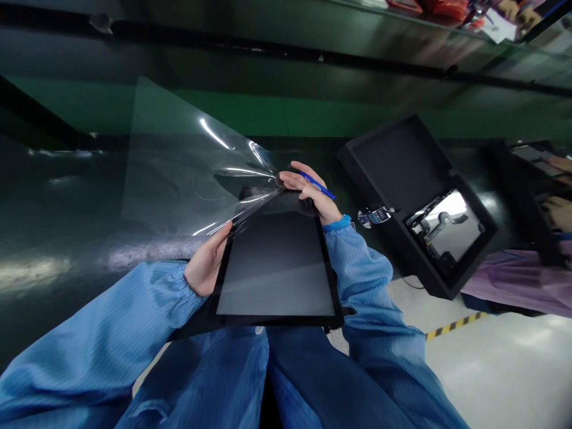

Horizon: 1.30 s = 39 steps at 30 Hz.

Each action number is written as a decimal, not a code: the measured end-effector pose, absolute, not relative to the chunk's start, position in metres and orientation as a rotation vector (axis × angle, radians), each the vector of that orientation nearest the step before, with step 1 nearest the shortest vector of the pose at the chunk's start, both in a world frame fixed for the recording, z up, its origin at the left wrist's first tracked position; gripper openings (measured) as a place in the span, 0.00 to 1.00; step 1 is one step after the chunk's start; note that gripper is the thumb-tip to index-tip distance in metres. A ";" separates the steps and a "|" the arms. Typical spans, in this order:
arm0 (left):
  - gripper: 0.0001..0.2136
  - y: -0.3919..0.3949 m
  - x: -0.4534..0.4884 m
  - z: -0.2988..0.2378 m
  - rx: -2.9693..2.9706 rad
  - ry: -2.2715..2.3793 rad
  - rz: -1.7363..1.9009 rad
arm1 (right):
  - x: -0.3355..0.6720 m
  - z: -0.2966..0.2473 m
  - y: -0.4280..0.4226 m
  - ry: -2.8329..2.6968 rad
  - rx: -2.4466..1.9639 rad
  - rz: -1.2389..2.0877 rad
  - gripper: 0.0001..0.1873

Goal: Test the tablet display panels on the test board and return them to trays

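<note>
A: Screen panel [277, 262]: which way does it run?
B: Face up over the person's lap, long axis pointing away, toward the dark surface [67, 196].
A: And the hands?
B: Apart. Left hand [208, 265] grips the left long edge; right hand [308, 187], at the far right corner, pinches the clear film [187, 173] curling up off it, a blue pen [318, 186] between its fingers.

Dark flat screen panel [277, 262] on lap; clear film [187, 161] half-peeled

left hand [206, 262] fingers hidden under panel [277, 262]; co-worker's hand [558, 211] cut off at right edge; top-right clutter [496, 24] blurred.
</note>
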State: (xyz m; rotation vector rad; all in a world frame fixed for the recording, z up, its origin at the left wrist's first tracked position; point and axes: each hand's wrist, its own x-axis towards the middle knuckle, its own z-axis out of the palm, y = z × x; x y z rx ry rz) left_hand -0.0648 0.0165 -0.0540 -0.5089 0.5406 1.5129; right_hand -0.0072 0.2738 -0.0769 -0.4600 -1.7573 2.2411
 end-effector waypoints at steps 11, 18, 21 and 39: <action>0.25 0.016 -0.063 -0.056 -0.463 0.566 1.526 | -0.006 -0.074 0.272 -1.731 -0.481 2.263 0.28; 0.28 0.022 -0.064 -0.041 -0.538 0.606 1.488 | -0.005 -0.075 0.273 -1.735 -0.411 2.259 0.29; 0.28 0.024 -0.064 -0.040 -0.556 0.598 1.485 | -0.005 -0.078 0.274 -1.723 -0.352 2.266 0.29; 0.26 0.020 -0.064 -0.051 -0.448 0.574 1.544 | -0.007 -0.074 0.272 -1.708 -0.432 2.247 0.28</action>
